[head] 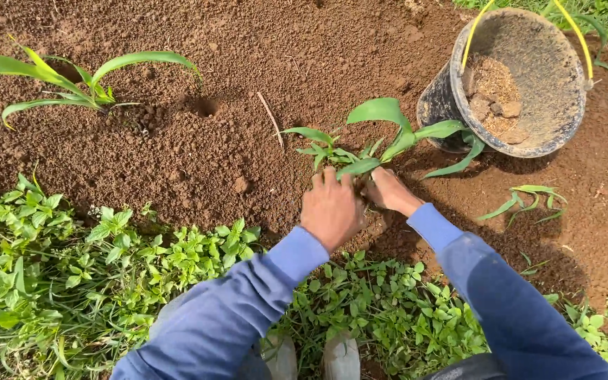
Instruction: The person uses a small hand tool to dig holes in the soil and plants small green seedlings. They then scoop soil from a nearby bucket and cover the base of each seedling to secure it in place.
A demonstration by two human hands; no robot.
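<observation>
You are pressing both hands at the base of a young green plant [378, 137] in the brown soil [248, 70].

Your left hand [331, 209] is lying palm down, its fingers held together and touching the soil beside the stem. Your right hand [388, 190] is resting just beside it; I cannot tell how its fingers are standing. A black bucket [522, 77] with some earth inside is tilting near the plant, at your right.

Long blue sleeves with lighter blue cuffs cover both arms; bare left hand [331, 209] and right hand [390, 191]; pale grey boots [340, 356] below.
</observation>
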